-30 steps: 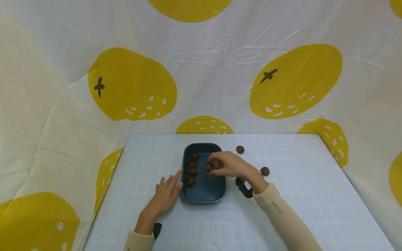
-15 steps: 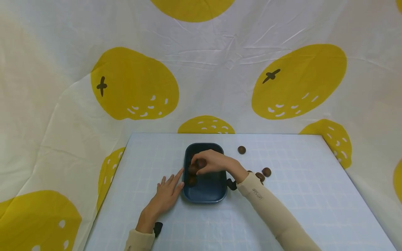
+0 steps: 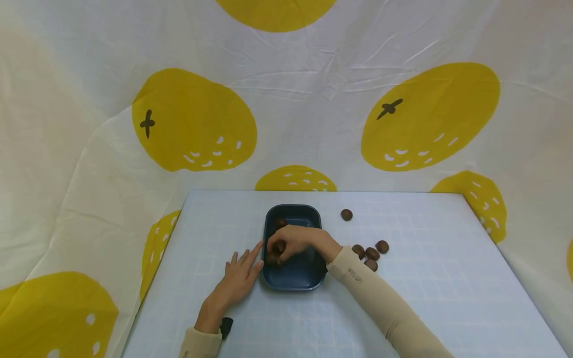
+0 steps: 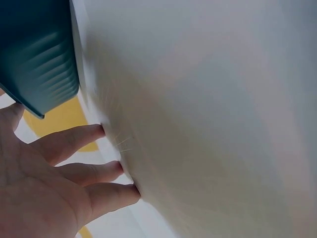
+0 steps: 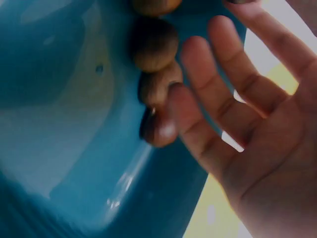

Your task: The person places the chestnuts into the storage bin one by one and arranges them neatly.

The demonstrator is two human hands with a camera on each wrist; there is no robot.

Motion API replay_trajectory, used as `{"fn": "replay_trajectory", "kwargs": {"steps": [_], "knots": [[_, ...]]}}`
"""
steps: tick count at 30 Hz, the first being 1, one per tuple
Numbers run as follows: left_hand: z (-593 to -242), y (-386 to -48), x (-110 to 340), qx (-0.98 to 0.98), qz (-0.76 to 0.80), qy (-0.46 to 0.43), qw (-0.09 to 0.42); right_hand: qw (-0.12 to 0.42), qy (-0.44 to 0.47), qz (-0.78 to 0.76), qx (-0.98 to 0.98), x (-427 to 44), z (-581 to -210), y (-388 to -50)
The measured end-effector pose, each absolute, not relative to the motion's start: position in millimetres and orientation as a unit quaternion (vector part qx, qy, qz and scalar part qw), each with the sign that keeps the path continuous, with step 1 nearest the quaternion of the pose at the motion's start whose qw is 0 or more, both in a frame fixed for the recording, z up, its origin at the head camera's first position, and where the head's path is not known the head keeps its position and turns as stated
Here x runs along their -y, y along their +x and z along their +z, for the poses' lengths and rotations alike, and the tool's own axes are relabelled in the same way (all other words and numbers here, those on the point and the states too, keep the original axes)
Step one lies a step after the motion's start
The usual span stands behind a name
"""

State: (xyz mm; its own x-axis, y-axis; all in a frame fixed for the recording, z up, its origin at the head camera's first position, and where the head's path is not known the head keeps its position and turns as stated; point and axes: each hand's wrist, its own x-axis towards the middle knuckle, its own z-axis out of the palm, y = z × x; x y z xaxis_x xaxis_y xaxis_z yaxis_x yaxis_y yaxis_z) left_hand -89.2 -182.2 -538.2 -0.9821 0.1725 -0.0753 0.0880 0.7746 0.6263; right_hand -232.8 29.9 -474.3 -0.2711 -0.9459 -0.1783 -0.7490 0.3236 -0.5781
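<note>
A dark blue tray (image 3: 299,275) lies in the middle of the table. My right hand (image 3: 296,239) reaches over its left side, thumb and index finger pinching a chestnut (image 3: 280,245) low inside it. In the right wrist view, a row of chestnuts (image 5: 156,44) runs along the tray wall, close to my other, fairly straight fingers (image 5: 198,54); only a dark edge of the pinched one shows there. My left hand (image 3: 239,276) lies with fingers spread at the tray's left side. Its thumb and index finger touch the tray, and its other fingertips (image 4: 111,196) rest on the table.
Several loose chestnuts (image 3: 372,254) sit right of the tray, partly behind the right sleeve (image 3: 358,271). A single chestnut (image 3: 346,215) lies farther back. Behind the pale table (image 3: 447,278) hangs a white cloth (image 3: 309,119) with yellow fruit shapes.
My right hand has moved left across the tray with the chestnut and down towards the row's near end. More loose chestnuts show beside the sleeve. My left hand stays beside the tray.
</note>
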Motion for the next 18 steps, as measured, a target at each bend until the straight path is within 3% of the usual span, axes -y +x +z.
{"fn": "replay_trajectory", "kwargs": {"steps": [9,18], "knots": [[-540.2,-89.0,181.8,-0.940,0.330,0.072,0.056,0.290,-0.555,-0.142,-0.767,-22.5,-479.9,-223.2],[-539.7,-88.4,180.6,-0.940,0.329,0.070,0.054,0.280,-0.564,-0.098,-0.771,-15.8,-485.6,-215.0]]}}
